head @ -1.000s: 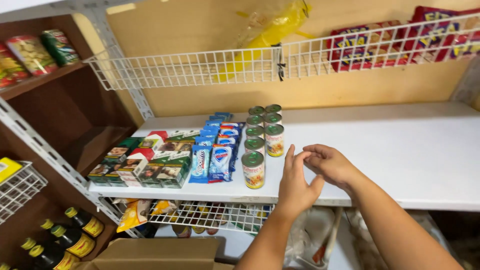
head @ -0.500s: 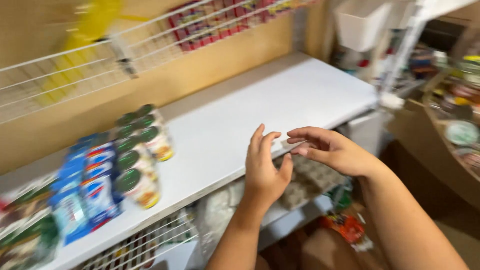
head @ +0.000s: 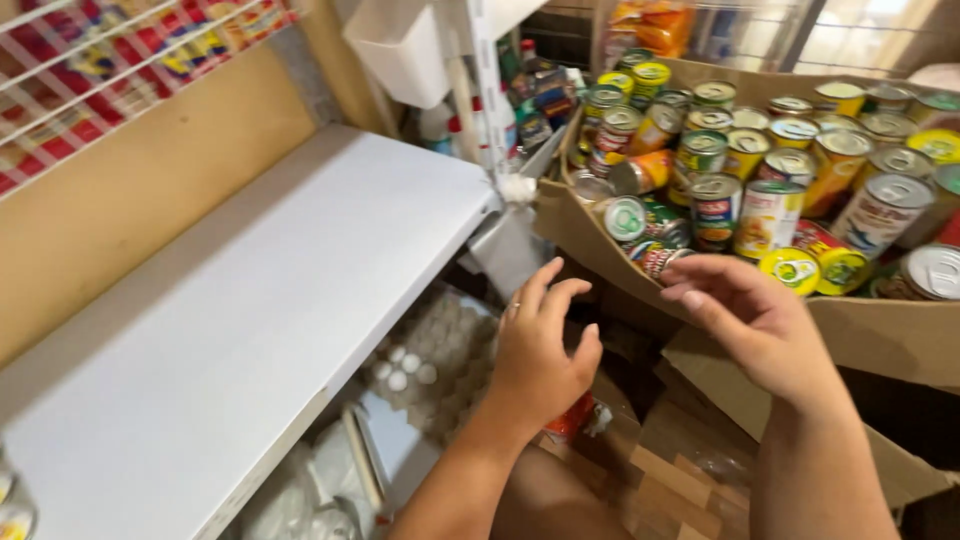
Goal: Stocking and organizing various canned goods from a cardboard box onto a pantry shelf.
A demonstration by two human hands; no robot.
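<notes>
Evidently both hands are empty: the left hand (head: 535, 350) hangs with fingers loosely spread and curled, and the right hand (head: 750, 320) is half-open, fingers bent, just below the box (head: 600, 250) rim. Neither touches anything. The cans (head: 740, 150) it nears stand crowded in that cardboard box, right of the white shelf (head: 250, 330), which is bare along this stretch. By the look of it, most cans remain unshelved, with none picked up yet.

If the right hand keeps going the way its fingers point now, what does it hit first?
Probably the front wall of the cardboard box, or the cans lying just over that rim. The right hand is empty, fingers aimed up-left at that corner; depth is hard to judge.
</notes>
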